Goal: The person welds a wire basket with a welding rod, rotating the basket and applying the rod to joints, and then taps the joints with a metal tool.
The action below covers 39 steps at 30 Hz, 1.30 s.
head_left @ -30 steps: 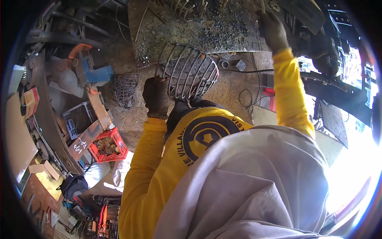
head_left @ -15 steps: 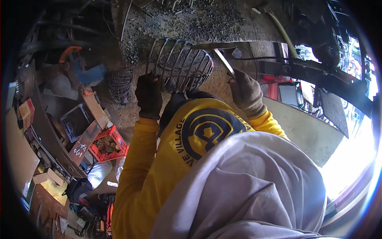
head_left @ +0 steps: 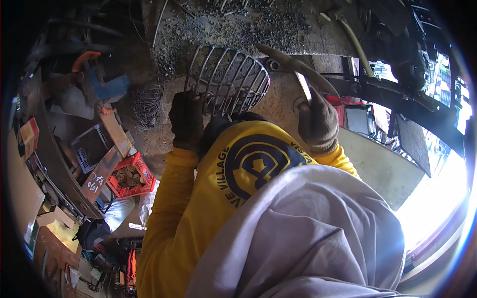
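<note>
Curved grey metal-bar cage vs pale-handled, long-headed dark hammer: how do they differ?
Build: cage is open, spaced ribs; hammer has a solid tapered head.
Size: cage looks broader, hammer slimmer.
Hold: cage at left grip, hammer in right grip.
Shared: both are hand-held.

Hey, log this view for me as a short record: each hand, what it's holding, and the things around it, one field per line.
Left hand: gloved, closed on the near left edge of the rod basket
Rod basket: curved grey metal bars
Right hand: gloved, gripping a hammer
Hammer: long curved head, pale handle
Workbench: strewn with dark grit
Left side: red crate of round pieces; wire bundle
Sleeves: yellow
</note>
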Motion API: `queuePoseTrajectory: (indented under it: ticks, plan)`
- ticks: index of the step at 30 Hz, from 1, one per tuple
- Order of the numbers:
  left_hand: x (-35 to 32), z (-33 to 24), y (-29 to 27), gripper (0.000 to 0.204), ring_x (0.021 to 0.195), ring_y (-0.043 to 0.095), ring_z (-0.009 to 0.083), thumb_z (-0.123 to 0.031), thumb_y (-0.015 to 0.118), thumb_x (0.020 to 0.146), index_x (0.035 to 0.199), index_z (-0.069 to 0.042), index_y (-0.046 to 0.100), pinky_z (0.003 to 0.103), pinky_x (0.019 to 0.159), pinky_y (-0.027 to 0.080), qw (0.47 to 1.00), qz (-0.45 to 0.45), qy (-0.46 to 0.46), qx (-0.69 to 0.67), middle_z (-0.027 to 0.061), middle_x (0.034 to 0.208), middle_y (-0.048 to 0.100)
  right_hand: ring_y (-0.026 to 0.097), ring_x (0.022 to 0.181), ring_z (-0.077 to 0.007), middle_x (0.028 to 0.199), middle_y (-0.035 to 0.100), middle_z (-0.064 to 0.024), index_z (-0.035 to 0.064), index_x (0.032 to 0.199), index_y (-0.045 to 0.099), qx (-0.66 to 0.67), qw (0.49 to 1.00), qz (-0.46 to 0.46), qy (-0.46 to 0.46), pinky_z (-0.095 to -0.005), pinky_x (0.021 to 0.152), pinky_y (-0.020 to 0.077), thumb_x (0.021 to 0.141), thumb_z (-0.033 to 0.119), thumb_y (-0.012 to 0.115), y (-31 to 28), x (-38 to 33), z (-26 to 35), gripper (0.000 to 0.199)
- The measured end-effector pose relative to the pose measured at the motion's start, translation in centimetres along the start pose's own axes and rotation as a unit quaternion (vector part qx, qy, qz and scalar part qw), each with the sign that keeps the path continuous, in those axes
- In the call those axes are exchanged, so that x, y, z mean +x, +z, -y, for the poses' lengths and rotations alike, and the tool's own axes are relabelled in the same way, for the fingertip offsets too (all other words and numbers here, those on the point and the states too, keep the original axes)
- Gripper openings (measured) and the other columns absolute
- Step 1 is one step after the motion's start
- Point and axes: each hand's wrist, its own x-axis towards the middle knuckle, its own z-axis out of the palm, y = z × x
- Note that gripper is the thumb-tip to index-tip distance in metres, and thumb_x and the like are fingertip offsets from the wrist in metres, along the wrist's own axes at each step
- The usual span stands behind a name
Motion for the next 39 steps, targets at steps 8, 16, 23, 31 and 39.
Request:
queuePoseTrajectory:
  ticks: [8,16,23,31,39]
  plan:
    - [0.2,0.0,-0.1,0.022,0.064,0.058,0.0151,-0.025,0.055,0.095,0.095,-0.003,0.060,0.033,0.060,0.045,0.999,0.016,-0.039,-0.028,0.0055,0.076,0.060,0.066,0.070,-0.0347,0.090,0.068,-0.0168,0.0035,0.124,0.060,-0.004,1.000,-0.018,-0.011,-0.0409,0.063,0.0537,0.081,0.012,0.071,0.1,0.2,0.1,0.046]
    - [0.1,0.8,0.1,0.021,0.066,0.059,0.0123,-0.024,0.057,0.095,0.098,-0.003,0.060,0.030,0.060,0.047,1.000,-0.007,0.013,-0.023,0.0054,0.081,0.063,0.065,0.063,-0.0325,0.079,0.067,-0.0137,0.0054,0.123,0.062,0.034,0.999,-0.002,0.017,-0.0409,0.058,0.0516,0.081,0.013,0.071,0.1,0.1,-0.2,0.044]
    - [-0.6,1.2,0.0,0.023,0.065,0.059,0.0121,-0.025,0.057,0.097,0.097,-0.003,0.060,0.029,0.060,0.047,0.981,0.032,-0.122,-0.150,0.0055,0.082,0.064,0.061,0.056,-0.0288,0.071,0.062,-0.0104,0.0049,0.121,0.063,-0.024,0.999,-0.011,-0.037,-0.0390,0.052,0.0492,0.077,0.010,0.072,0.8,-0.6,-0.6,0.045]
    - [0.3,1.3,0.1,0.027,0.064,0.057,0.0111,-0.029,0.057,0.097,0.097,-0.003,0.058,0.029,0.059,0.046,0.996,0.031,-0.050,-0.061,0.0043,0.074,0.059,0.056,0.053,-0.0265,0.064,0.054,-0.0065,0.0061,0.126,0.061,-0.062,0.994,0.050,-0.079,-0.0398,0.048,0.0444,0.073,0.010,0.072,1.2,-1.3,-1.0,0.054]
    - [-0.1,-0.8,-0.2,0.025,0.065,0.058,0.0108,-0.028,0.059,0.096,0.097,-0.003,0.058,0.029,0.060,0.047,0.990,0.024,-0.092,-0.103,0.0036,0.075,0.059,0.054,0.050,-0.0263,0.063,0.052,-0.0052,0.0111,0.128,0.062,-0.102,0.991,0.042,-0.076,-0.0396,0.047,0.0433,0.073,0.009,0.074,1.4,-0.5,-0.8,0.056]
